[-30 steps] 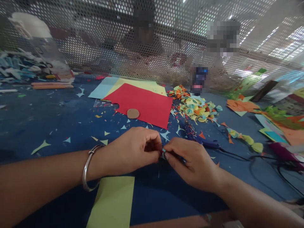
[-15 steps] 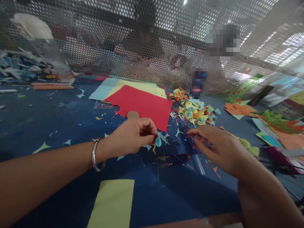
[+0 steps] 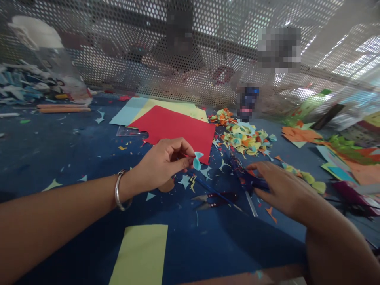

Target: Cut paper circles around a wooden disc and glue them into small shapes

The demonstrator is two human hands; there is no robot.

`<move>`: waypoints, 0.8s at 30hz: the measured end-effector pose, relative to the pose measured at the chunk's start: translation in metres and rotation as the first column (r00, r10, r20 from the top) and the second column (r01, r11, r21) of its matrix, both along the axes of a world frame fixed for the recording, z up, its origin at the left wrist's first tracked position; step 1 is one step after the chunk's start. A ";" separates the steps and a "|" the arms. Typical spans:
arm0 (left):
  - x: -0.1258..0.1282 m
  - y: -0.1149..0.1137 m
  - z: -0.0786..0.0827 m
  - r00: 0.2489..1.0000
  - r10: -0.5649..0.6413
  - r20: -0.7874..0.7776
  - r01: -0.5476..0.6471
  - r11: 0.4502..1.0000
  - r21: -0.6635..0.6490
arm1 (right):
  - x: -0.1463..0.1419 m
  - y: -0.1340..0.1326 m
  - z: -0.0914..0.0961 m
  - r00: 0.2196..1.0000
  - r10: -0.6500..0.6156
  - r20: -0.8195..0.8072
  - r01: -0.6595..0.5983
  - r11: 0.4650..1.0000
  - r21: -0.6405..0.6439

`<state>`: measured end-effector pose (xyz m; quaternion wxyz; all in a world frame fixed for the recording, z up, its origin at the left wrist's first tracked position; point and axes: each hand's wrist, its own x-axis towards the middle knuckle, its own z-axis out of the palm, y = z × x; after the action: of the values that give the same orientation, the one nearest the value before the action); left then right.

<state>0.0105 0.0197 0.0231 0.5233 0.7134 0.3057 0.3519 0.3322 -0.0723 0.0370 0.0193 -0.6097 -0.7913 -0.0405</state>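
My left hand (image 3: 166, 162) pinches a small light-blue paper petal piece (image 3: 196, 161) between thumb and forefinger. Below that hand shows part of a brown disc (image 3: 166, 186); whether the hand touches it I cannot tell. My right hand (image 3: 279, 186) is curled loosely around the handle of a dark blue glue gun (image 3: 242, 174), thumb below and fingers above. A clear glue stick (image 3: 251, 204) sticks out of the gun. Between the hands lie dark-handled thread snips (image 3: 215, 199) and a thin blue rod (image 3: 213, 190).
Red paper (image 3: 178, 126) overlaps yellow and blue sheets (image 3: 127, 111) behind my left hand. Cut petals (image 3: 246, 138) form a heap at centre right. A yellow-green strip (image 3: 142, 253) lies in front. Paper scraps dot the blue table. A perforated screen (image 3: 118, 59) stands behind, people beyond.
My right hand has shifted right, uncovering more of the glue gun. My left hand has risen slightly and turned the blue petal piece. The brown disc now shows below that hand instead of above.
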 end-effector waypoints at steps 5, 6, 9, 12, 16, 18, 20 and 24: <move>0.001 -0.002 0.000 0.999 -0.044 -0.002 0.044 0.999 -0.021 | 0.004 0.007 -0.005 0.999 0.043 -0.030 -0.043 0.999 -0.012; 0.001 -0.002 0.000 0.999 -0.050 -0.006 0.049 0.998 -0.028 | 0.003 0.008 -0.005 0.998 0.052 -0.042 -0.053 0.999 -0.011; 0.001 -0.003 0.002 0.997 -0.073 -0.007 0.073 0.995 -0.061 | 0.001 0.010 -0.004 0.996 0.049 -0.077 -0.051 0.998 -0.021; 0.001 -0.003 0.002 0.997 -0.080 0.022 0.081 0.991 -0.104 | -0.003 0.009 -0.001 0.991 -0.004 -0.130 -0.003 0.999 -0.051; 0.001 -0.002 0.000 0.998 -0.067 0.022 0.068 0.995 -0.079 | -0.014 0.004 0.006 0.954 0.046 -0.297 -0.048 0.999 0.002; 0.000 -0.003 -0.001 0.999 -0.046 -0.022 0.046 0.998 -0.031 | -0.020 -0.001 0.009 0.933 0.077 -0.352 -0.060 0.996 0.059; -0.001 -0.004 -0.002 0.996 -0.025 -0.086 0.024 1.000 -0.010 | -0.024 -0.005 0.010 0.909 0.069 -0.410 -0.028 0.994 0.105; -0.002 -0.007 -0.003 0.986 0.002 -0.169 0.009 0.998 0.064 | -0.027 -0.012 0.007 0.831 0.050 -0.555 -0.012 0.997 0.072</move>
<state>0.0090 0.0123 0.0205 0.4728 0.7576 0.3364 0.2989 0.3054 -0.0847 0.0440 0.2692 -0.5814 -0.7595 0.1128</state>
